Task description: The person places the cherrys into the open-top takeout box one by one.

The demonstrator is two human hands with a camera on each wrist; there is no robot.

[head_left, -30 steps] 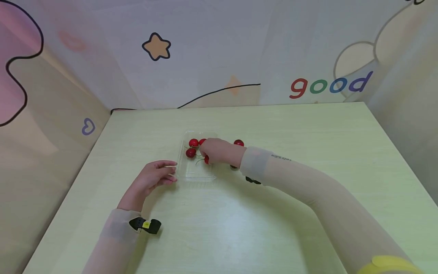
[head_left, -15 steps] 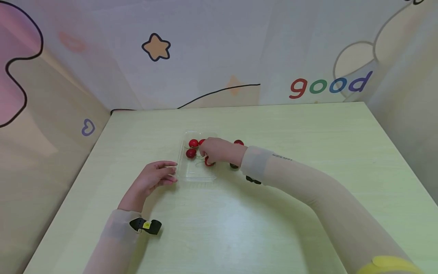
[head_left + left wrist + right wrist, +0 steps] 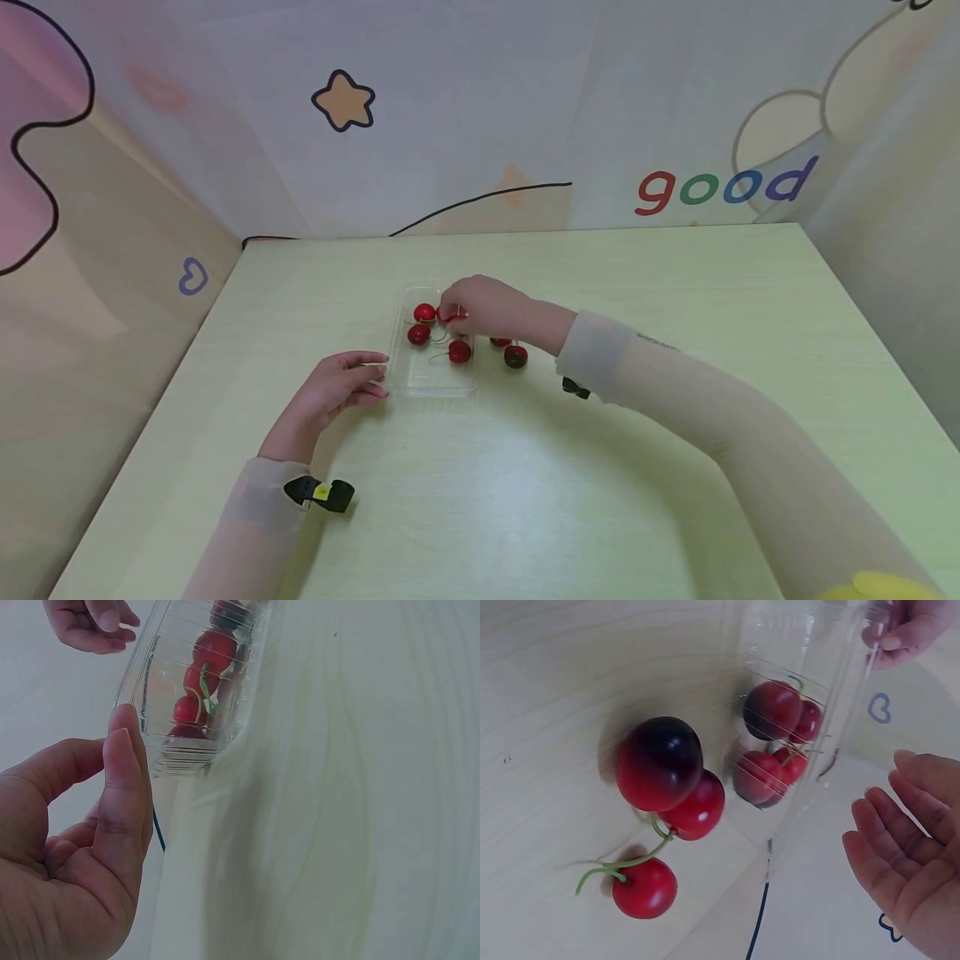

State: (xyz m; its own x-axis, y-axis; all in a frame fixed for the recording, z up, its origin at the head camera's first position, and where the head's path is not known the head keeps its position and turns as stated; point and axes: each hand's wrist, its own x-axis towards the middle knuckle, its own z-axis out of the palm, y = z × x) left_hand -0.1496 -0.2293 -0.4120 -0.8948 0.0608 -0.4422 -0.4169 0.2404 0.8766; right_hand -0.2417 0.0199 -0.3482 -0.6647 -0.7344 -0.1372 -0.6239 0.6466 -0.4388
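A clear plastic tray (image 3: 431, 385) holds several red cherries (image 3: 418, 335), some with green stems. My right hand (image 3: 483, 307) is over its back right part, fingers loosely bent. In the right wrist view that hand (image 3: 907, 840) has nothing between its fingers. My left hand (image 3: 345, 385) is at the tray's left side. In the left wrist view the fingertips (image 3: 124, 720) of that hand are right at the tray's wall, fingers nearly straight. Just right of the tray, a dark cherry (image 3: 515, 357) lies on the table with two red cherries (image 3: 645, 888), partly hidden by my right arm in the head view.
The pale wooden table (image 3: 480, 500) extends around the tray on all sides. Behind it hangs a printed cloth backdrop (image 3: 480, 125) with a star and the word "good". Cloth also bounds the left and right sides.
My right hand has risen and drawn back slightly to the right, uncovering the cherry at the tray's right side. Its arm now covers the rear loose cherry. The left hand stays put.
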